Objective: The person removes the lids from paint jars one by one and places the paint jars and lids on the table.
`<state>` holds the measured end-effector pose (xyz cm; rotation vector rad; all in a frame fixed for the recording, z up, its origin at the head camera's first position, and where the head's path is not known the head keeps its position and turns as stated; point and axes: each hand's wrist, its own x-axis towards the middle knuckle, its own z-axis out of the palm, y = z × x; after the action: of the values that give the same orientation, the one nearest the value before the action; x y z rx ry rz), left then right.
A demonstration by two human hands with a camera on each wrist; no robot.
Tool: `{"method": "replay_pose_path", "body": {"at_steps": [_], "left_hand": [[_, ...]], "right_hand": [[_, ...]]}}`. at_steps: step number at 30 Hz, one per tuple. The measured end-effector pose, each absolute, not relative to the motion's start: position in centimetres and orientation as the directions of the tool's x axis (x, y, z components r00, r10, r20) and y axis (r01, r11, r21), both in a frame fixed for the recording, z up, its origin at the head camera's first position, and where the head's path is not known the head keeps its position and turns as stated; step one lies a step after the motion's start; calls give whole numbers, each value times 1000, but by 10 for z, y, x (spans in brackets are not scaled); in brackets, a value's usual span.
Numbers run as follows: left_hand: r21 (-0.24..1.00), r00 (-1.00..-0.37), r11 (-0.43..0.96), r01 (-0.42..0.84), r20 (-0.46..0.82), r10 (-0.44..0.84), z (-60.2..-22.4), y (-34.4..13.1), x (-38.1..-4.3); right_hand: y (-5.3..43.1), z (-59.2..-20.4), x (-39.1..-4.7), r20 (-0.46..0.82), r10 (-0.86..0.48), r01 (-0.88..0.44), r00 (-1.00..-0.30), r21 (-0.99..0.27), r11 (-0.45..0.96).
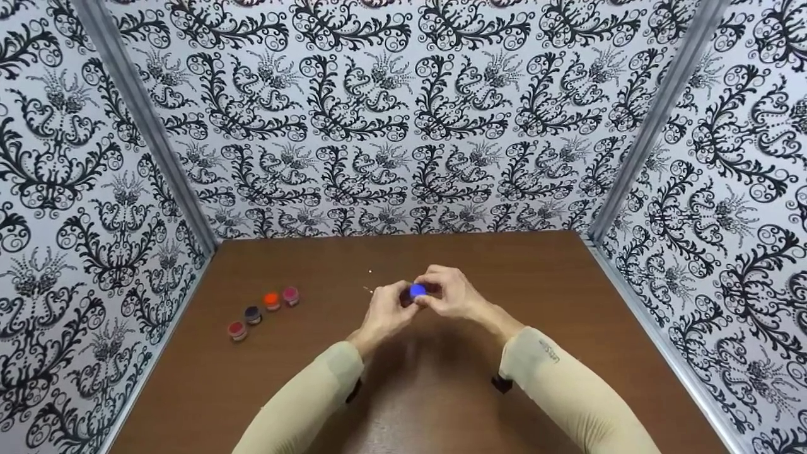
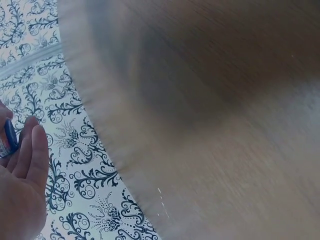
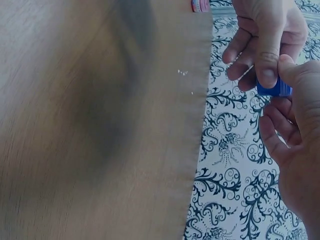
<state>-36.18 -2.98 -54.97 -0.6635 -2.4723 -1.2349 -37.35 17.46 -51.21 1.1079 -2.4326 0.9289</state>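
The blue jar [image 1: 418, 291] is held up between both hands, over the middle of the table [image 1: 403, 416], well apart from the other jars. The left hand [image 1: 388, 309] pinches it from the left, thumb against its side and the other fingers only partly bent. The right hand [image 1: 455, 293] grips it from the right, thumb and fingers curled in around it; the two thumbs come close together on the jar. To the left, four more jars stand in a slanting row: red [image 1: 237, 331] nearest and leftmost, then black [image 1: 253, 314], orange [image 1: 271, 301], and pink [image 1: 290, 296] farthest and rightmost. A few small pale specks [image 1: 370, 271] lie on the table, just left of the hands and a little beyond. Pale sleeves [image 1: 580, 391] cover both forearms. Patterned walls [image 1: 391, 113] rise at the left, right and far sides.
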Motion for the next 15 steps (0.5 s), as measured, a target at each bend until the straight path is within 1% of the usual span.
{"method": "replay_pose_path", "body": {"at_steps": [4, 9, 12, 15], "left_hand": [[668, -839, 513, 539, 480, 257, -551, -28, -363], [704, -851, 486, 518, 480, 211, -555, -27, -364], [729, -863, 467, 500, 465, 198, -553, -26, -364], [734, -867, 467, 493, 458, 194, -549, -26, -366]], "right_hand": [[177, -512, -375, 537, -555, -772, -636, -437, 462], [178, -514, -377, 543, -534, -762, -648, -453, 463], [178, -516, -377, 546, -506, -745, -668, -490, 453], [176, -514, -374, 545, -435, -698, -717, -558, 449]]}}
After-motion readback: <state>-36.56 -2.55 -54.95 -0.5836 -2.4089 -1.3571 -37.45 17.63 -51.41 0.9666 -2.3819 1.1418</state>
